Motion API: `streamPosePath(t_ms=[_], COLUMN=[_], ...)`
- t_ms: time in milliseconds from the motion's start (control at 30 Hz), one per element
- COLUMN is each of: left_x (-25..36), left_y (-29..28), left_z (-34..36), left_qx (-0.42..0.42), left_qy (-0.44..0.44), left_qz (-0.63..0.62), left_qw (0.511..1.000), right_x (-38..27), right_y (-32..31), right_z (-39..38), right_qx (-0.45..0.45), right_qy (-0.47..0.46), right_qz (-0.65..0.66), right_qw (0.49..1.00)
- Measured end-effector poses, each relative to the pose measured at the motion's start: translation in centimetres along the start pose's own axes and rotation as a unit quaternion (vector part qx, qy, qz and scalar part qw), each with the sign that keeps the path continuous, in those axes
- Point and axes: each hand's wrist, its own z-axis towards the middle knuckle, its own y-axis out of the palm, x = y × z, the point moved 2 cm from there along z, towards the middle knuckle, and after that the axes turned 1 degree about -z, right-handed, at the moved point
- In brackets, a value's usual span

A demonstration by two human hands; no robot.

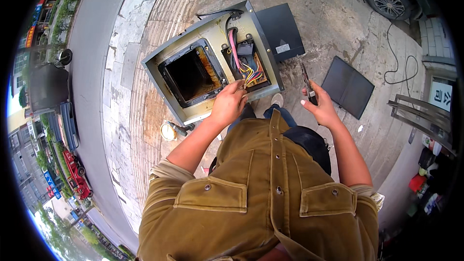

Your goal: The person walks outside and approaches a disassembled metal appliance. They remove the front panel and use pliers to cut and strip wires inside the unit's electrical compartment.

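An open metal housing (169, 54) lies in front of me, with a dark square opening at left and a compartment at right holding a black component (245, 48) and a bundle of pink, yellow and other coloured wires (252, 75). My left hand (228, 102) pinches some wires at the compartment's lower edge. My right hand (320, 107) grips a metal hand tool (306, 79), apparently pliers, held upright beside the housing. A dark cover panel (279, 31) sticks out from the housing's upper right.
A dark flat panel (348, 87) lies on the pavement (338, 19) at right. A cable (397, 67), metal frame (411, 113) and parked car's wheel (386, 1) are farther right. A round container and tool (169, 130) sit lower left. A road (92, 92) with vehicles runs along the left.
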Motion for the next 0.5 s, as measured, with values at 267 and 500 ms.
streamPosePath(t_ms=[267, 500], left_x=[-0.4, 1.0], left_y=[-5.0, 0.2], left_z=[4.7, 11.2], left_qx=[0.224, 0.071], left_qy=[-0.113, -0.198], left_qz=[-0.073, 0.256], left_qw=[0.965, 0.943], right_x=[-3.0, -1.5], right_y=[-0.1, 0.3], right_z=[2.5, 2.3], right_qx=[-0.060, -0.077], right_qy=[-0.037, -0.081], right_qz=[-0.069, -0.054], right_qw=[0.995, 0.992])
